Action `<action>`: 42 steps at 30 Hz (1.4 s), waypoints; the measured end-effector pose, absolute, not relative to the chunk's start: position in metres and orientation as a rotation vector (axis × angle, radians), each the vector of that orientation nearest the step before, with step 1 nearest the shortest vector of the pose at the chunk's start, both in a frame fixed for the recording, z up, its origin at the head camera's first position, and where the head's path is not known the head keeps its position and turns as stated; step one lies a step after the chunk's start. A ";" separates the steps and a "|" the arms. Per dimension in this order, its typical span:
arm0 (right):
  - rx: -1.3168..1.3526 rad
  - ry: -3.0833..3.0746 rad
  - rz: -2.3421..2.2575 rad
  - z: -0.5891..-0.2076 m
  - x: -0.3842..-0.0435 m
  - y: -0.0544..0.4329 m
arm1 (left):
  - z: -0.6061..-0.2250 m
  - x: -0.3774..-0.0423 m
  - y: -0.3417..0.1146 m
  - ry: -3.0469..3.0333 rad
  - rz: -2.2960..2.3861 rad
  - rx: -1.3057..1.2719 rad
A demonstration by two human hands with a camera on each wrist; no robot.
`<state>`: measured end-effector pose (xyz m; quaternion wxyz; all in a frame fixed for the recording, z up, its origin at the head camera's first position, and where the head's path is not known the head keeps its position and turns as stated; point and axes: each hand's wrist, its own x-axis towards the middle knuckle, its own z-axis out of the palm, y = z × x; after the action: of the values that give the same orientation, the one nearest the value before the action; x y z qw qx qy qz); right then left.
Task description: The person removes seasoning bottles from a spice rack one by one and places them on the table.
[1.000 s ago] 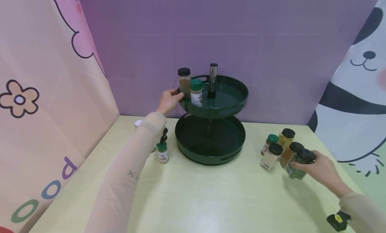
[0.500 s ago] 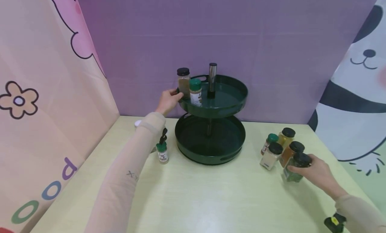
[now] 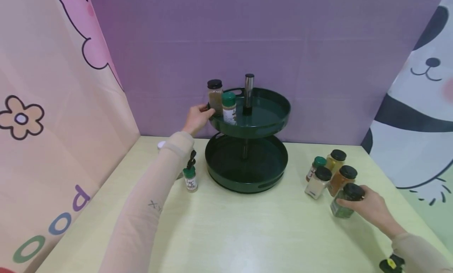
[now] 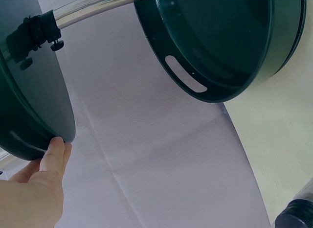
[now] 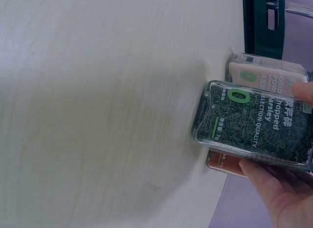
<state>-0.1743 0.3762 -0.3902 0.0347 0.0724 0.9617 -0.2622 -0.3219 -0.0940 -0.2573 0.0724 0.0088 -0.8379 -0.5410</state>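
At the left edge of the upper tray [image 3: 269, 127] of a dark green two-tier turntable, my left hand [image 3: 198, 119] grips the rim. Its fingertips [image 4: 56, 149] reach under the tray in the left wrist view. Just inside that rim stand a black-capped spice jar [image 3: 215, 98] and a smaller green-capped spice bottle [image 3: 229, 110]. On the right, my right hand [image 3: 371, 205] holds a square parsley jar [image 3: 341, 208] near its black cap. Green flakes and a "chopped parsley" label show in the right wrist view. Whether the jar's base touches the table cannot be told.
Beside the parsley jar stand an orange-brown spice jar [image 3: 340, 180], a pale powder jar [image 3: 317, 184], a yellow spice jar [image 3: 335, 161] and a green-capped bottle [image 3: 315, 169]. Another green-capped bottle [image 3: 191, 180] is left of the lower tray [image 3: 247, 186]. My left sleeve partly hides containers there.
My right hand has brought the parsley jar slightly nearer and leftward, away from the orange-brown jar, and lower. My left hand stays on the tray rim.
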 end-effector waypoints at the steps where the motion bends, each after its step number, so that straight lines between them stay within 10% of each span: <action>1: 0.229 2.956 -0.805 -0.390 -0.174 0.376 | -0.257 -0.322 -0.094 -2.519 -1.623 0.026; 42: 0.232 2.932 -0.912 -0.367 -0.163 0.367 | -0.257 -0.319 -0.096 -2.533 -1.634 -0.005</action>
<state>-0.1630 0.3667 -0.3674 0.0313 0.0755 0.9517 -0.2961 -0.3186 -0.0962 -0.2565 0.0637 -0.0017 -0.8386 -0.5410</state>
